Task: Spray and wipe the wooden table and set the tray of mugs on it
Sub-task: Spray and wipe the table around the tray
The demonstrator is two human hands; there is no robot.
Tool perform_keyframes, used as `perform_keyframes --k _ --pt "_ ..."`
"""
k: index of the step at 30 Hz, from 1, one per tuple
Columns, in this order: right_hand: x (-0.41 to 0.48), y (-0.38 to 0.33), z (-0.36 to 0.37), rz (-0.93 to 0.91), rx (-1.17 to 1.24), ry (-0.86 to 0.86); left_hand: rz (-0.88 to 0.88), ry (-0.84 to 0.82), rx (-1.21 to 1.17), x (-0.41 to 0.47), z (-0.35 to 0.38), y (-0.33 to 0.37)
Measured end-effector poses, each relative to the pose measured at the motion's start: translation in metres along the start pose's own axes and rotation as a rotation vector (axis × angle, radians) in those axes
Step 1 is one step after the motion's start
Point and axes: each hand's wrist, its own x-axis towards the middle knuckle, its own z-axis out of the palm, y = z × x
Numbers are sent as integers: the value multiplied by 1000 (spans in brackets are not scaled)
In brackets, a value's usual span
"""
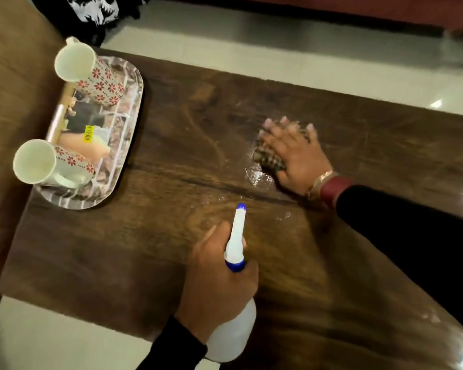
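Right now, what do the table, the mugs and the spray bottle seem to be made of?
Table: dark wood or wood veneer, grain lines visible, slight sheen where wet.
Mugs: probably glazed ceramic, glossy white with red flower print.
Spray bottle: translucent white plastic body, opaque white head with blue tip and collar.

Her left hand (219, 273) is curled into a closed grip low in front of her, thumb side up, the forearm in a black sleeve rising from the bottom edge. The right hand (294, 153) reaches well forward, palm down, fingers (284, 124) spread and pressed flat. Its wrist shows bangles and a red cuff under a black sleeve.
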Motion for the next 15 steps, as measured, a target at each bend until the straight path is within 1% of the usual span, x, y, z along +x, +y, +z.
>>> perform_keyframes --k 1,3,5,8,12,13,15 --pt "15 11 -9 132 28 5 -22 -16 5 -8 -3 -3" --pt "37 17 -18 296 58 1 -44 -70 8 -21 -7 -8" --pt "37 -2 -13 321 42 0 -65 -110 8 -34 -11 -13" --pt "-10 -57 8 134 31 30 -105 -78 -7 -53 -16 -18" --pt "-125 -147 48 -161 32 -23 -116 -69 -3 -70 -18 -23" --pt "-151 -160 56 -237 20 -57 -117 -63 -10 -74 -19 -23" --pt "-181 -164 66 -342 15 -95 -90 -43 -17 -81 -17 -27"
